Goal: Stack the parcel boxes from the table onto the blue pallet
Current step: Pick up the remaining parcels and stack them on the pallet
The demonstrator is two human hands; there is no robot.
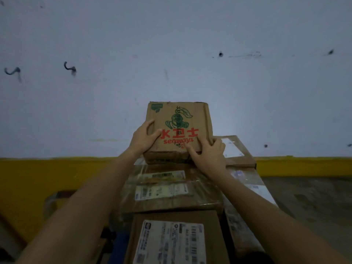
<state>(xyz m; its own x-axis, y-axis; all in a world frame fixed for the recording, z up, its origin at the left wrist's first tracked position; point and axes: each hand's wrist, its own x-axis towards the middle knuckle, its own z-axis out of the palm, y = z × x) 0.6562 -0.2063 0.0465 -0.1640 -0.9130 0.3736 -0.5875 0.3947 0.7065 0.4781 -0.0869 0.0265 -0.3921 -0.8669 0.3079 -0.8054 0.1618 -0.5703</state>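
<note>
Closest to the camera, at six o'clock, lies a brown box with a white shipping label [172,241]. Beyond it toward twelve o'clock sits a taped box with two labels [167,189], and at two o'clock a flatter box under clear tape [237,149] lies against the wall [171,44] with the yellow stripe [57,168].

Both hands are apart and clamped on the printed box [180,122] at the far end of this pile. The left hand [144,139] grips its nine o'clock edge with the thumb on the printed face. The right hand [208,155] wraps its four o'clock corner. The box is tipped up with its print facing the camera and its lower edge down at the pile; I cannot tell whether it fully rests there.

Several boxes look already stacked, and this one seems close to being set down. A blue sliver [119,244] at seven o'clock may be the pallet. The table is out of view, so what remains cannot be judged.
</note>
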